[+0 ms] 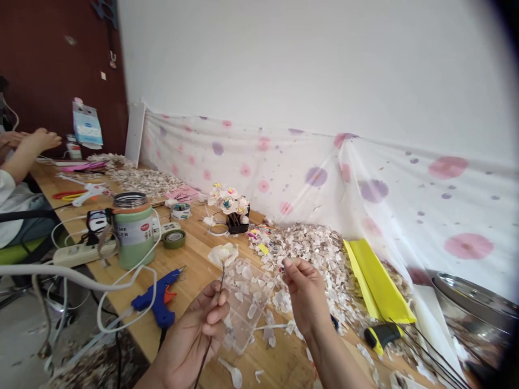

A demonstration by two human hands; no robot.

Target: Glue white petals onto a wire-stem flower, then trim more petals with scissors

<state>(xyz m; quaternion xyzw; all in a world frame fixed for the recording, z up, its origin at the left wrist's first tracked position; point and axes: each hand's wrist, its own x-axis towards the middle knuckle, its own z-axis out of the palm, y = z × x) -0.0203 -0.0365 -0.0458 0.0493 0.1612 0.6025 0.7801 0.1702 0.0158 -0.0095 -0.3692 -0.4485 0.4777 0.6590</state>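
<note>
My left hand (197, 327) pinches the thin dark stem of a handmade flower (223, 254), whose pale cream petals face up above my fingers. To its right, my right hand (304, 292) is closed, thumb against fingertips, over the edge of a heap of loose whitish petals (320, 251). A tiny dark and reddish spot shows at those fingertips, too small to name. Between and beyond my hands lies a clear plastic compartment box (242, 341) with loose petals in it. A blue glue gun (159, 298) rests on the table to the left of my left hand.
A green jar (132, 237) and a power strip (85, 252) with looping white cables stand left. Finished flowers sit in a black holder (238, 222) at the back. Right are yellow sheets (379, 281), a yellow-black handle (382, 336) and a metal pot (478, 308). Another person's hand (42, 140) appears far left.
</note>
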